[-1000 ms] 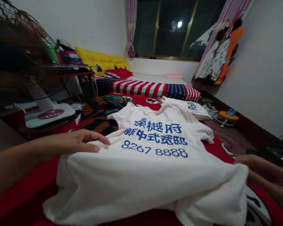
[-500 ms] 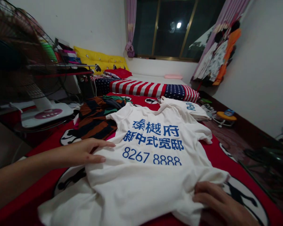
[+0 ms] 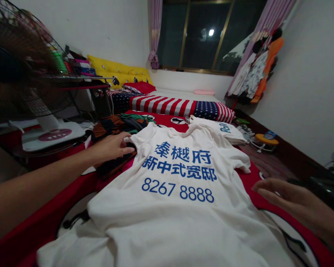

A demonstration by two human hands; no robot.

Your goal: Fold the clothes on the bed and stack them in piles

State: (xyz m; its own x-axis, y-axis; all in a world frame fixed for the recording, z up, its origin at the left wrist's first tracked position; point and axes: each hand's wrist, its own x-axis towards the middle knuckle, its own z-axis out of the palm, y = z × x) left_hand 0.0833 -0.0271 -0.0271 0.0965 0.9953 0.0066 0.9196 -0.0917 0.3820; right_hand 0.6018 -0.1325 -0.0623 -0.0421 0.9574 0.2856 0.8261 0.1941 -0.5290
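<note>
A white T-shirt (image 3: 167, 218) with blue Chinese characters and digits lies spread out, wrinkled toward its near end, on a red cover (image 3: 39, 226) with round black-and-white prints. My left hand (image 3: 114, 148) is at the shirt's left sleeve edge, thumb and forefinger apart around it; a firm grip does not show. My right hand (image 3: 297, 202) hovers beside the shirt's right side, clear of the cloth, with its fingers stretched out and nothing in them.
Dark brown-and-black striped clothing (image 3: 108, 126) lies beyond my left hand. A folded white garment (image 3: 217, 128) rests past the right sleeve. A fan (image 3: 50, 122) stands at left, a small orange-topped stool (image 3: 266, 139) at right. Behind is a bed with a flag-patterned cover (image 3: 167, 105).
My left hand has moved up and away from the shirt's side to its left sleeve. My right hand has let go of the lower cloth and moved right. The shirt's lower part now lies flatter.
</note>
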